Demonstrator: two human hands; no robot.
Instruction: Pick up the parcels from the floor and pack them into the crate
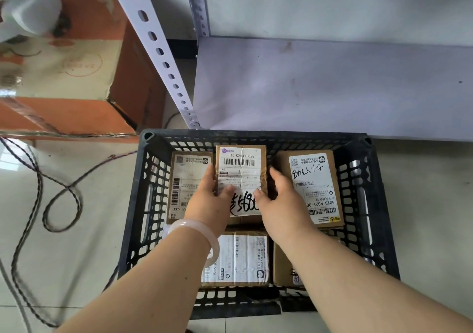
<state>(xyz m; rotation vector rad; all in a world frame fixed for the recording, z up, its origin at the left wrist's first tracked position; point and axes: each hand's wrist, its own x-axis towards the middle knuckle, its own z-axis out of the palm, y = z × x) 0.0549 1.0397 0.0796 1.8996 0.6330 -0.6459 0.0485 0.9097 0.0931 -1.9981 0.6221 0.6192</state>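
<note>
A: Tiled floor, black crate by the shelf.
B: Both hands in! Left grip and right grip clamp the middle parcel, seemingly resting atop others.

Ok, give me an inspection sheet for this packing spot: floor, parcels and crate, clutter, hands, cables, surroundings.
Surface: pale tiled floor.
Job's things: black crate holds five visible parcels; middle parcel gripped at both sides.
Clutter: nothing seen.
Grippers: left hand, bracelet on wrist, and right hand both on the middle parcel.
Cables: twisted cord loops on floor left of crate.
Surroundings: orange carton, perforated shelf post, grey shelf board.
</note>
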